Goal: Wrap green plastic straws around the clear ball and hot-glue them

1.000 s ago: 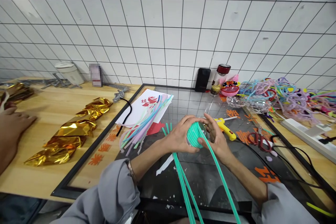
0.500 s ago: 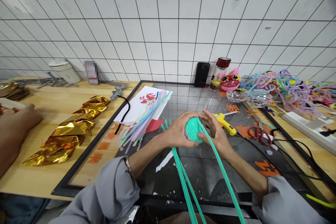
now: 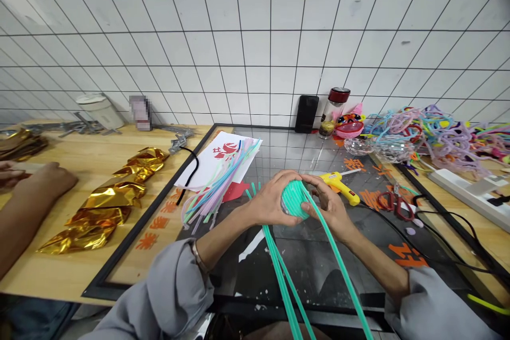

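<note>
Between my two hands is a ball wrapped in turquoise pipe cleaners [image 3: 294, 199], with a bit of clear or silvery surface showing at its left side. My left hand [image 3: 271, 201] curls round the ball's left side. On the other side, my right hand [image 3: 329, 204] holds the ball with fingers over its top and the thumb pressed on its front. A turquoise strand [image 3: 338, 260] runs from the ball past my right thumb down to the bottom edge. More turquoise pipe cleaners [image 3: 281, 276] lie under my left wrist and reach toward me.
A yellow glue gun [image 3: 342, 190] and red-handled scissors [image 3: 398, 204] lie to the right. Pastel pipe cleaners [image 3: 223, 180] rest on white paper [image 3: 207, 156]. Crumpled gold foil [image 3: 107, 199] stretches along the left, beside another person's hand [image 3: 51, 180]. A glass bottle [image 3: 332, 111] stands at the back.
My right fingers have closed a little further over the ball's top. The other person's hands have shifted right. The view has moved slightly.
</note>
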{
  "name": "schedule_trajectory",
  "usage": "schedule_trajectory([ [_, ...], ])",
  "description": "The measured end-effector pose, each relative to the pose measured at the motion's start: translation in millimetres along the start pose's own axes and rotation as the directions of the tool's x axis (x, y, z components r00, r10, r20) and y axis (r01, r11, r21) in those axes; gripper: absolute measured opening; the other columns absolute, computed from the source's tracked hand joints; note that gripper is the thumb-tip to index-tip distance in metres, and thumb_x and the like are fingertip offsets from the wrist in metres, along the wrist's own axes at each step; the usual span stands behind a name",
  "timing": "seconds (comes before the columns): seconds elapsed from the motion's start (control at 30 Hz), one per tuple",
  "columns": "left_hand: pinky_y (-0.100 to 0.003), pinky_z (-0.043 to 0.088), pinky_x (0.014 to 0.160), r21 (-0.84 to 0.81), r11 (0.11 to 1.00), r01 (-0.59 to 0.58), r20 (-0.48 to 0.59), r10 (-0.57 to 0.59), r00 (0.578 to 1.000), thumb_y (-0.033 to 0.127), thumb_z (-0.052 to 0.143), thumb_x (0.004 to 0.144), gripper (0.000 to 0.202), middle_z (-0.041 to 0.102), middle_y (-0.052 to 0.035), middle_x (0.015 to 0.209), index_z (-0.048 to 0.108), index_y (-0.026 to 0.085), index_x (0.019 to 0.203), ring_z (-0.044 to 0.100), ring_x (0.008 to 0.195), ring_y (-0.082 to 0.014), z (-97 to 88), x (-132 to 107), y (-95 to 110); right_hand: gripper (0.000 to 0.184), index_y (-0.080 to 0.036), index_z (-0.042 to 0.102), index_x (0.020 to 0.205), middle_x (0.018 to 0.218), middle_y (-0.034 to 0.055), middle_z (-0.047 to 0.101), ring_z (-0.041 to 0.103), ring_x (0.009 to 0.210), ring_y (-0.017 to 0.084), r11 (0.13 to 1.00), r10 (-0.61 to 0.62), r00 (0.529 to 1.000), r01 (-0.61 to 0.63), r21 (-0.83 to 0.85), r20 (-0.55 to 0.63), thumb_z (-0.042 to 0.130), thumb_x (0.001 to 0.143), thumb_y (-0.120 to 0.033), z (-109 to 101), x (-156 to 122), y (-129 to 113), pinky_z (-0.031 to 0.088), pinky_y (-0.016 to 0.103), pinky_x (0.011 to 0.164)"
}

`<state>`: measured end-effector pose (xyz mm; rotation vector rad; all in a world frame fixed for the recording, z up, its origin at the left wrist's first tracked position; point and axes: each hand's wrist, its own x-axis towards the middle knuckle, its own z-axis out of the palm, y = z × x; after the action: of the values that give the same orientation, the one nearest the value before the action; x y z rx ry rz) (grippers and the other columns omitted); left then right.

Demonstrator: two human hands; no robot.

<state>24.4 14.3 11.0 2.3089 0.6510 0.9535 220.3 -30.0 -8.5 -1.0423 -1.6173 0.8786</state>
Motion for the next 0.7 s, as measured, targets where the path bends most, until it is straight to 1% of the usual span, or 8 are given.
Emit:
schedule_trajectory([
  [0.1, -0.05, 0.045, 0.111, 0.008, 1.0, -0.012, 0.009, 0.012, 1.0, 0.025, 0.082, 0.057, 0.077, 0.058, -0.0136, 0.131, 0.049, 0.02, 0.126, 0.054, 0.128, -0.0327, -0.6, 0.0, 1.3, 0.07, -0.03, 0.05, 0.139, 0.143, 0.0102, 0.056, 0.05, 0.134, 0.031, 0.999, 0.03, 0.999, -0.029, 0.019, -0.019, 0.074, 0.078, -0.056, 0.4, -1.1, 0.8, 0.044, 0.05, 0.107],
  [0.2, -0.051, 0.044, 0.112, 0.012, 1.0, -0.007, 0.023, 0.007, 1.0, 0.026, 0.082, 0.058, 0.079, 0.058, -0.0126, 0.133, 0.048, 0.022, 0.129, 0.052, 0.13, -0.0335, -0.8, -0.1, 2.4, 0.078, -0.03, 0.046, 0.143, 0.144, 0.0118, 0.055, 0.049, 0.136, 0.032, 0.999, 0.043, 0.999, -0.042, 0.026, -0.026, 0.075, 0.076, -0.059, 0.3, -1.9, 1.1, 0.043, 0.051, 0.109],
  [0.33, -0.053, 0.042, 0.113, 0.02, 1.0, -0.01, 0.029, 0.01, 1.0, 0.027, 0.081, 0.059, 0.084, 0.056, -0.0125, 0.135, 0.044, 0.023, 0.135, 0.051, 0.131, -0.0338, 0.2, -0.9, 1.7, 0.078, -0.03, 0.046, 0.143, 0.144, 0.012, 0.056, 0.048, 0.137, 0.032, 0.998, 0.046, 0.999, -0.046, 0.032, -0.021, 0.075, 0.077, -0.059, -0.2, -2.3, 1.3, 0.042, 0.051, 0.109],
  [0.47, -0.053, 0.043, 0.112, 0.04, 0.999, -0.012, 0.026, 0.011, 1.0, 0.029, 0.082, 0.06, 0.091, 0.052, -0.0144, 0.14, 0.039, 0.021, 0.14, 0.05, 0.131, -0.034, 1.1, -2.5, 0.4, 0.076, -0.03, 0.045, 0.143, 0.142, 0.012, 0.057, 0.05, 0.135, 0.031, 0.998, 0.044, 0.999, -0.043, 0.041, -0.022, 0.074, 0.078, -0.057, -0.1, -3.1, 0.6, 0.041, 0.051, 0.109],
  [0.6, -0.053, 0.042, 0.113, 0.039, 0.999, -0.004, 0.025, 0.003, 1.0, 0.03, 0.082, 0.06, 0.087, 0.054, -0.0129, 0.137, 0.043, 0.023, 0.137, 0.051, 0.131, -0.0341, 1.2, -3.5, -0.3, 0.078, -0.03, 0.044, 0.144, 0.142, 0.0121, 0.057, 0.05, 0.135, 0.031, 0.999, 0.036, 0.999, -0.036, 0.027, -0.023, 0.074, 0.078, -0.057, 0.6, -4.1, -1.3, 0.041, 0.052, 0.109],
  [0.7, -0.052, 0.042, 0.113, 0.025, 1.0, -0.018, 0.017, 0.017, 1.0, 0.028, 0.082, 0.059, 0.086, 0.055, -0.012, 0.136, 0.043, 0.024, 0.136, 0.051, 0.131, -0.0338, 0.7, -4.1, -0.5, 0.079, -0.03, 0.043, 0.145, 0.142, 0.0123, 0.057, 0.05, 0.134, 0.032, 0.999, 0.034, 0.999, -0.033, 0.02, -0.023, 0.075, 0.078, -0.056, 1.1, -4.3, -2.3, 0.041, 0.052, 0.109],
])
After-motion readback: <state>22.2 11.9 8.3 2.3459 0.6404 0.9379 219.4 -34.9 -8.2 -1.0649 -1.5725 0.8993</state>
